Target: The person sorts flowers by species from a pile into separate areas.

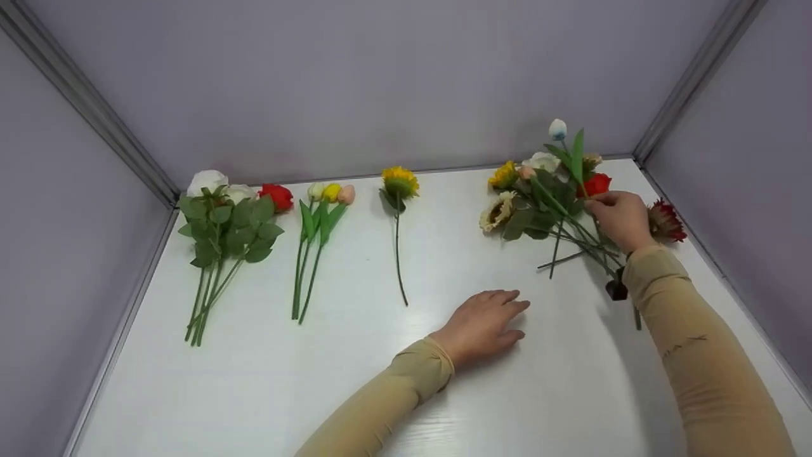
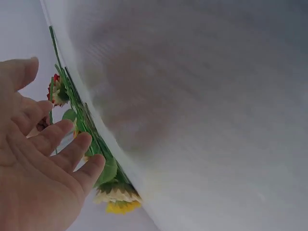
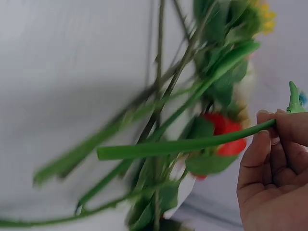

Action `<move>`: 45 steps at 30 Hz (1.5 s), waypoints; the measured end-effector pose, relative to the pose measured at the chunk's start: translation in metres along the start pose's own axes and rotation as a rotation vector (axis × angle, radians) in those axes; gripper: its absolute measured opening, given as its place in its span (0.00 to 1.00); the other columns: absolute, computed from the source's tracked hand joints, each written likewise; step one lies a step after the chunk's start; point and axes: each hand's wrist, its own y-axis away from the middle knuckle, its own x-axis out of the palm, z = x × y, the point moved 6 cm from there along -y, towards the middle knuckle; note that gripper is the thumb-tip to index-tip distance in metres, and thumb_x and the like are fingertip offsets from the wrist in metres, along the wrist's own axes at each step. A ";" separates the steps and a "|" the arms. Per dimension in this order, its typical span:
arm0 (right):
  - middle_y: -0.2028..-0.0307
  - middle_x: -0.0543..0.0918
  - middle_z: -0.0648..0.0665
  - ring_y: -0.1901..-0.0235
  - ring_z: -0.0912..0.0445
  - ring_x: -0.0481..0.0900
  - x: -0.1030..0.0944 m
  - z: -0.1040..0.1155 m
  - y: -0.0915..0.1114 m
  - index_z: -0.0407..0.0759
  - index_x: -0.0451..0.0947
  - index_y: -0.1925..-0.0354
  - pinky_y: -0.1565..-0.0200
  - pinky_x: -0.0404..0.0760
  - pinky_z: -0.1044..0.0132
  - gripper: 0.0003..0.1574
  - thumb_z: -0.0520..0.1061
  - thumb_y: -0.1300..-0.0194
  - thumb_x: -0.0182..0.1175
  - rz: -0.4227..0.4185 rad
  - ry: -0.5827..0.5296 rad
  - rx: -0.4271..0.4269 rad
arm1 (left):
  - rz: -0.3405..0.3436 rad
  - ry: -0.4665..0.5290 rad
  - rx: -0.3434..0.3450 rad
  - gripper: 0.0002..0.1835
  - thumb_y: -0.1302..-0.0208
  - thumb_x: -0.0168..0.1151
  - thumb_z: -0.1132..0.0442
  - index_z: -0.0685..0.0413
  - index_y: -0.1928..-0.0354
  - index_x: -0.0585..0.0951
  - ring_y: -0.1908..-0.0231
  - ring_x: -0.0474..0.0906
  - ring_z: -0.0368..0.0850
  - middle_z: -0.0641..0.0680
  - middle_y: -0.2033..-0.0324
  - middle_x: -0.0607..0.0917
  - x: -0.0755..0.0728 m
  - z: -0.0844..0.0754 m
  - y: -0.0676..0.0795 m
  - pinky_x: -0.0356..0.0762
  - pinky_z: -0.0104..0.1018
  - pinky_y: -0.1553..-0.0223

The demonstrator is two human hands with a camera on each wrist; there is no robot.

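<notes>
My right hand (image 1: 618,219) pinches the green stem of a tulip with a white and blue head (image 1: 557,130), lifted over the pile at the right. In the right wrist view the stem (image 3: 187,144) runs out from between thumb and fingers (image 3: 262,159). Beneath lie a red rose (image 1: 596,185), a white rose (image 1: 542,161), a yellow sunflower (image 1: 503,174) and a cream sunflower (image 1: 498,211), their stems crossing. My left hand (image 1: 483,325) hovers over or rests on the white table with fingers spread, holding nothing; the left wrist view shows its fingers loosely extended.
White roses (image 1: 207,183) and a red rose (image 1: 276,197) lie bunched at the left. Three tulips (image 1: 331,193) lie beside them, then a single sunflower (image 1: 399,184). A dark red flower (image 1: 666,221) lies near the right edge. Grey walls (image 1: 406,82) enclose the table.
</notes>
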 end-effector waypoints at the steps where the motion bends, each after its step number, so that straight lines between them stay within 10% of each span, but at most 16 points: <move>1: 0.51 0.83 0.35 0.57 0.50 0.78 0.006 0.004 0.001 0.32 0.81 0.42 0.61 0.77 0.67 0.28 0.54 0.24 0.57 0.025 -0.040 0.006 | -0.010 0.044 -0.025 0.28 0.24 0.56 0.47 0.44 0.27 0.72 0.30 0.67 0.44 0.50 0.29 0.73 -0.002 0.004 0.001 0.63 0.37 0.29; 12: 0.50 0.83 0.41 0.56 0.55 0.78 0.085 0.070 0.030 0.33 0.77 0.37 0.51 0.81 0.64 0.32 0.54 0.28 0.65 0.237 -0.554 0.067 | -0.199 0.804 -0.378 0.21 0.23 0.56 0.52 0.51 0.35 0.80 0.44 0.80 0.42 0.47 0.41 0.83 -0.020 0.055 0.024 0.77 0.36 0.43; 21: 0.56 0.86 0.40 0.61 0.52 0.83 0.141 0.131 0.065 0.32 0.82 0.46 0.52 0.85 0.61 0.21 0.46 0.29 0.67 0.326 -0.808 -0.038 | -0.341 1.272 -0.459 0.22 0.24 0.60 0.50 0.56 0.37 0.80 0.50 0.83 0.44 0.51 0.49 0.85 -0.033 0.086 0.051 0.82 0.38 0.48; 30: 0.53 0.85 0.36 0.54 0.46 0.84 0.167 0.154 0.088 0.30 0.80 0.44 0.48 0.84 0.57 0.21 0.44 0.28 0.66 0.385 -0.865 -0.069 | -0.354 1.307 -0.468 0.16 0.28 0.66 0.56 0.58 0.45 0.84 0.54 0.84 0.46 0.53 0.54 0.87 -0.029 0.096 0.084 0.85 0.40 0.52; 45: 0.57 0.87 0.37 0.60 0.51 0.85 0.197 0.165 0.097 0.31 0.83 0.48 0.51 0.86 0.57 0.17 0.42 0.29 0.67 0.419 -0.885 -0.050 | -0.453 1.262 -0.559 0.15 0.32 0.70 0.61 0.64 0.49 0.84 0.59 0.85 0.47 0.54 0.60 0.87 -0.032 0.109 0.098 0.87 0.41 0.59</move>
